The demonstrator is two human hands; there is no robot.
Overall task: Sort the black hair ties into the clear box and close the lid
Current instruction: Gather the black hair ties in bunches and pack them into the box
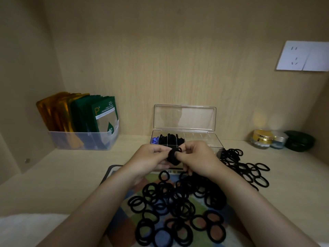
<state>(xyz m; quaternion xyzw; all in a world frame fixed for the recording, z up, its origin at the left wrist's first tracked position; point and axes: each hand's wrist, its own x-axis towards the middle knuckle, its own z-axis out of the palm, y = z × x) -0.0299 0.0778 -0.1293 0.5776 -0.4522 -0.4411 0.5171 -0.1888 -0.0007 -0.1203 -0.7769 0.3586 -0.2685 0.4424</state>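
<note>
I held a small bundle of black hair ties just in front of the clear box, the fingers of my left hand and right hand curled and pinching it. The lid stood open. A few left-hand compartments already held black ties; those to the right looked unfilled. A big heap of loose ties lay across the surface and the patterned mat, so I judged most of the sorting, and the closing, was left.
</note>
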